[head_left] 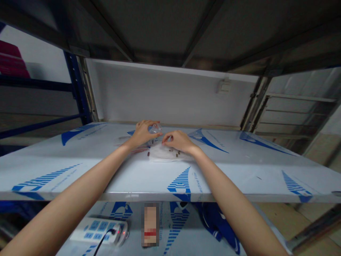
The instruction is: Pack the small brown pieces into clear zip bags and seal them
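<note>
My left hand [144, 132] is raised over the shelf, thumb and fingers curled round a small clear plastic container [156, 128]. Its exact shape is hard to make out. Just to the right, my right hand [179, 140] has thumb and forefinger pinched together, and what lies between them is too small to see. Below it, a white sheet [162, 155] like tissue or thin plastic lies on the shelf with several small dark brown pieces on it. One brown piece [148, 154] is at the sheet's left edge. Clear plastic bags [140, 149] with reddish marks lie beneath my left hand.
The shelf [149, 177] wears blue-printed protective film. Another shelf [165, 32] hangs overhead, and metal posts [77, 85] stand at the sides. On the lower shelf are a power strip [98, 230] with a black cable, a blurred-out object [150, 224] and blue cloth [218, 224].
</note>
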Tool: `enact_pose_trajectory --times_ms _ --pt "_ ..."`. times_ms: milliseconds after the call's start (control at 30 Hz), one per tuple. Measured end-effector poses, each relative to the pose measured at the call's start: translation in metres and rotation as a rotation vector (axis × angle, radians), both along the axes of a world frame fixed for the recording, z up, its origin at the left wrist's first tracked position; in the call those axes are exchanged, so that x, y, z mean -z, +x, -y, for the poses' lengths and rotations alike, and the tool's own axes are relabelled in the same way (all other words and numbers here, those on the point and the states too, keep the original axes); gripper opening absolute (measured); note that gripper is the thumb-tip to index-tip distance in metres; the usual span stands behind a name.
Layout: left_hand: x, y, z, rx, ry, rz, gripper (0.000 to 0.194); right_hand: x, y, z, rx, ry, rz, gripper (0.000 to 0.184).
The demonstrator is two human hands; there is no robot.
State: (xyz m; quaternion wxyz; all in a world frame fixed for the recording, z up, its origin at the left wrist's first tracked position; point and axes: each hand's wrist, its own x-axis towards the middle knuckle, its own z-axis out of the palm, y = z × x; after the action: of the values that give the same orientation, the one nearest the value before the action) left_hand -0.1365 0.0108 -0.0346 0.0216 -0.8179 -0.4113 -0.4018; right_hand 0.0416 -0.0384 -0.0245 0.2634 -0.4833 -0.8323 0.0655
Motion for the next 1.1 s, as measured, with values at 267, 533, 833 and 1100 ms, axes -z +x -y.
enact_pose_trajectory --times_ms 267,533,833,1100 --pt "0.001 0.007 0.009 0.265 -0.057 -0.005 0.052 -0.002 0.002 -0.009 0.055 0.242 -0.275 0.013" --pt "-0.005 0.003 0.005 0.141 -0.05 0.112 0.05 -0.004 0.001 -0.005 0.128 0.383 -0.406 0.02" --pt "-0.007 -0.007 -0.009 -0.076 0.071 0.336 0.048 0.026 -0.026 -0.004 -0.351 0.086 0.174 0.025" --pt "-0.003 -0.007 -0.011 -0.081 0.071 0.227 0.048 0.024 -0.035 0.001 -0.303 0.141 0.287 0.014"
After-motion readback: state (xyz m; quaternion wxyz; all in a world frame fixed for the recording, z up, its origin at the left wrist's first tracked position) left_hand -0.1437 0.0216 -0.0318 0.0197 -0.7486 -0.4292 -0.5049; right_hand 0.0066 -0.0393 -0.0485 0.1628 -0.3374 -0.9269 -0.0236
